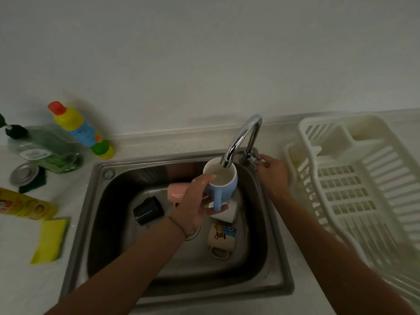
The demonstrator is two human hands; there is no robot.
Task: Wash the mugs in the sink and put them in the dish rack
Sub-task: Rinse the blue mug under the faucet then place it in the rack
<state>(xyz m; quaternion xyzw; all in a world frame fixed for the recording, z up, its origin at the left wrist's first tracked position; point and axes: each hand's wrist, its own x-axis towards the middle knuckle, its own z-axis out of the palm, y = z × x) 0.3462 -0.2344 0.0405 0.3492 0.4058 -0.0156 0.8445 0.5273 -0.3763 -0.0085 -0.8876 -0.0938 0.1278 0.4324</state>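
Our left hand [195, 201] round blue mug [223, 178] under faucet spout [227, 160], right hand [271, 172] fingers curled on tap handle [254, 159].

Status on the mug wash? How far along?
Done: nothing racked; the dish rack shows no mugs. In hand: the left hand holds the blue mug upright under the faucet spout, while the right hand is at the tap handle. Left: the black mug, pink mug, white mug and cartoon mug lie in the sink.
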